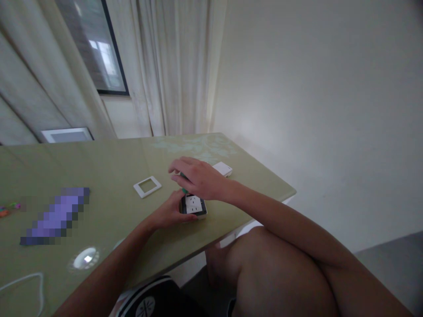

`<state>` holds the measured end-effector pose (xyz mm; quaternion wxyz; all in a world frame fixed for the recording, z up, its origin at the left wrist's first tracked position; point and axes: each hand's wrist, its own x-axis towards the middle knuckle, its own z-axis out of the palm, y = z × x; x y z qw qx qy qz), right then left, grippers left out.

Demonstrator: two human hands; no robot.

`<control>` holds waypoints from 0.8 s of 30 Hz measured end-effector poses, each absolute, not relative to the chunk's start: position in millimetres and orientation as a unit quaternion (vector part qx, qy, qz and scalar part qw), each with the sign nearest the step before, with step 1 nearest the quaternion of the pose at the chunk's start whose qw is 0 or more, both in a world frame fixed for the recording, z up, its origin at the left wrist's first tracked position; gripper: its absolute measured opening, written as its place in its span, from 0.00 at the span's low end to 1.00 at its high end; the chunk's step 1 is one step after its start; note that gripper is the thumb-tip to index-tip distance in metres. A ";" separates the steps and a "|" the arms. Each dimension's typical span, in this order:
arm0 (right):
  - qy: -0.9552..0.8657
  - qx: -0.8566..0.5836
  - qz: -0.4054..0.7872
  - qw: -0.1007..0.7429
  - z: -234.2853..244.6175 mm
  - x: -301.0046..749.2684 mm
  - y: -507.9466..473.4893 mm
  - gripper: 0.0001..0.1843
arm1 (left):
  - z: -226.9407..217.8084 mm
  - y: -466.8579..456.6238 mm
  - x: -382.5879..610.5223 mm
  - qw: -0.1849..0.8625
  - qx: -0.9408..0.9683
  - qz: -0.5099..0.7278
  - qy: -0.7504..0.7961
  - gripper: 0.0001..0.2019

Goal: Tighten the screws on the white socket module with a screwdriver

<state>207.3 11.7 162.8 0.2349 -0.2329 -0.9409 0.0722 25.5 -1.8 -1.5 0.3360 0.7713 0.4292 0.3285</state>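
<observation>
A wall socket (193, 204) with a white face and dark surround sits in a white box on the table, near its front edge. My left hand (168, 211) grips it from the left, thumb along the near side and fingers behind. Just above the socket, my right hand (203, 176) is closed around a green-handled screwdriver (184, 190). Most of that tool is hidden by the fingers, and its tip cannot be made out. To the left of both hands lies a white square cover frame (139, 190), flat on the table.
Beyond my right wrist rests a white box-like piece (224, 168) on the glossy greenish table (109, 171). Farther left are a blurred purple object (57, 216), small coloured bits (4, 211) and a white cable (41, 290). The table's right corner faces a plain wall.
</observation>
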 end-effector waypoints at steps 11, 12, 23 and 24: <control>-0.933 -0.223 0.126 0.252 160.0 207.9 10.9 0.16 | -3.5 -2.2 23.5 0.327 0.781 0.327 0.420 0.40; -0.933 -0.225 0.124 0.252 160.2 208.1 10.8 0.17 | -3.0 -2.6 24.1 0.323 0.780 0.329 0.422 0.40; -0.937 -0.227 0.104 0.243 162.3 207.4 12.0 0.13 | -5.6 -1.9 24.1 0.335 0.776 0.307 0.437 0.38; -0.936 -0.221 0.105 0.252 161.4 207.4 12.1 0.14 | -6.7 -1.7 23.7 0.337 0.775 0.307 0.437 0.37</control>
